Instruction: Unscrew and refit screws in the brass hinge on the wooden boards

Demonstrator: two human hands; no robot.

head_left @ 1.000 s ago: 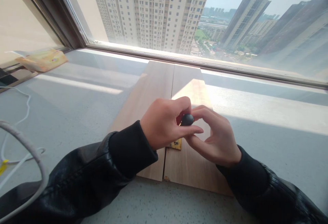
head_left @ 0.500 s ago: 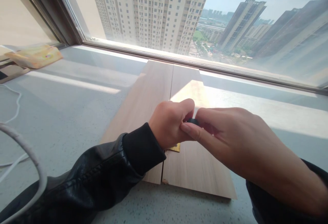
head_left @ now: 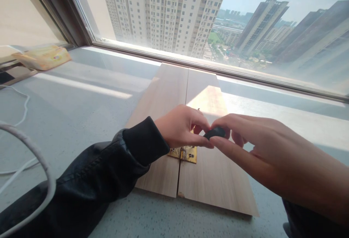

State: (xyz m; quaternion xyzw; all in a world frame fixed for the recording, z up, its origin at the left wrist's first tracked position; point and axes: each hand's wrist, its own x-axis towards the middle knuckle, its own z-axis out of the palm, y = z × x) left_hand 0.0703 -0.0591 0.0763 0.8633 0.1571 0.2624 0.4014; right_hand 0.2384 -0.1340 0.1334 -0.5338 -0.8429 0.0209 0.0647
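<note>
Between my two hands is a small black rounded object, of a kind I cannot make out. The thumb and fingers of my right hand pinch it from the right. My left hand closes thumb and fingertips on its left end. Beneath them, a brass hinge with screws in its leaves spans the gap between the left wooden board and the right wooden board. My left hand hides part of the hinge. A small screw-like piece shows just behind the left fingers.
The boards lie on a speckled pale sill below a window frame. A yellow packet is at the far left. White cables loop along the left side, one crossing in front of my left sleeve.
My hands have opened out from a tighter clasp, my right hand shifting rightward, and more of the black object and the hinge shows. The view has shifted slightly.
</note>
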